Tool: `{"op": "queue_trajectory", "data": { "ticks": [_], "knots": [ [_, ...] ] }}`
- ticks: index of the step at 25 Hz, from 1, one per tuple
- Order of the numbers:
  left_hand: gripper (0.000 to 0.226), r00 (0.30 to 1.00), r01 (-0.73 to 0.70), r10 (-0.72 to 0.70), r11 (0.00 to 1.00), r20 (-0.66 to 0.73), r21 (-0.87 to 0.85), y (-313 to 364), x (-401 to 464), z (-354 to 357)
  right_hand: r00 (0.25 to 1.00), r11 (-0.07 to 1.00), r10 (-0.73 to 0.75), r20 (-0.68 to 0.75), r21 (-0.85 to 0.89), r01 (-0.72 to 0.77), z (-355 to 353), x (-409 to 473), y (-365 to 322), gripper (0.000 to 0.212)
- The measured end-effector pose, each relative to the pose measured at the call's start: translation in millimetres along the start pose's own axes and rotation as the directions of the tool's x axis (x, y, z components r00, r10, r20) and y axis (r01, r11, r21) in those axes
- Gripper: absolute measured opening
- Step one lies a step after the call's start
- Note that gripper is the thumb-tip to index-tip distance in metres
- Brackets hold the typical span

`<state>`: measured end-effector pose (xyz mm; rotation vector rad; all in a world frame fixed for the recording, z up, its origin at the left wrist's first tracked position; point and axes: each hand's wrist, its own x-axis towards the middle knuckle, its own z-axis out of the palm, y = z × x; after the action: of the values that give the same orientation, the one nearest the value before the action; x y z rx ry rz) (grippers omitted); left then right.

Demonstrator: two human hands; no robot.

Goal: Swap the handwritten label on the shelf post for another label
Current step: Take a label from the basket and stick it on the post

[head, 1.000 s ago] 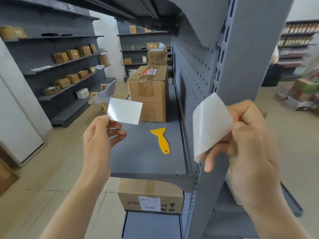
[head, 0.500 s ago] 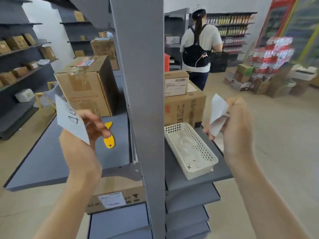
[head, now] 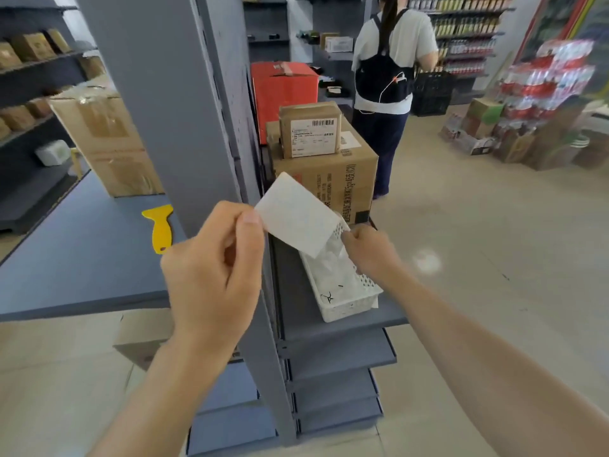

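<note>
My left hand [head: 211, 268] pinches one corner of a white label [head: 296, 219] between thumb and fingers, holding it in front of the grey shelf post [head: 155, 94]. The side facing me is blank. My right hand [head: 367, 250] is lower and to the right, curled over the rim of a white mesh basket [head: 352, 306] that holds white paper slips, one with black handwriting. The label hides my right fingertips, so I cannot make out whether they hold a slip. No label shows on the visible face of the post.
A yellow plastic scraper [head: 161, 229] lies on the grey shelf [head: 82, 252] left of the post. Cardboard boxes [head: 329, 173] stand behind the basket, with a red box [head: 283, 87] farther back. A person with a black backpack [head: 385, 77] stands in the aisle to the right.
The view swung right around the post. My left hand brought the label from the left across to the post's front. My right hand dropped from chest height down to the basket.
</note>
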<state>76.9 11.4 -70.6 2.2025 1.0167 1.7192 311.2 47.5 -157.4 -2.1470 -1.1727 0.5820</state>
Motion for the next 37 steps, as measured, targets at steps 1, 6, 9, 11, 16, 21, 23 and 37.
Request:
{"op": "queue_trajectory", "data": {
  "ticks": [1,6,9,11,16,21,23,37],
  "knots": [
    [0.034,0.999,-0.032,0.032,0.998,-0.002,0.054,1,2,4,1.000,0.999,-0.002,0.017,-0.046,0.003,2,4,1,0.034],
    [0.036,0.999,-0.020,0.016,0.986,0.028,0.164,1,1,17,0.997,0.988,0.034,0.063,-0.150,-0.024,10,15,0,0.027],
    [0.038,0.998,-0.026,0.016,0.985,0.057,0.173,-2,-2,15,1.000,0.985,-0.019,-0.013,-0.169,0.017,9,17,-3,0.029],
    [0.036,0.998,-0.005,-0.005,0.989,0.068,0.149,-3,-2,11,0.999,0.984,-0.027,-0.037,-0.174,0.020,5,17,-5,0.029],
    [0.034,0.997,0.050,-0.055,0.995,0.054,0.089,-9,3,-7,0.999,0.992,0.003,-0.035,-0.126,-0.007,3,14,-15,0.025],
    [0.037,0.996,0.088,-0.090,0.995,0.028,0.053,-14,7,-23,0.967,0.989,-0.072,-0.243,0.106,0.101,-10,-17,-46,0.024],
    [0.037,0.993,0.117,-0.118,0.993,0.012,0.018,-13,11,-30,0.826,0.854,-0.244,-0.508,0.291,0.431,-25,-54,-77,0.014],
    [0.035,0.967,0.243,-0.252,0.886,0.030,-0.394,21,37,-89,0.133,0.373,-0.886,-0.445,-0.512,0.774,-47,-170,-164,0.011]
  ]
}}
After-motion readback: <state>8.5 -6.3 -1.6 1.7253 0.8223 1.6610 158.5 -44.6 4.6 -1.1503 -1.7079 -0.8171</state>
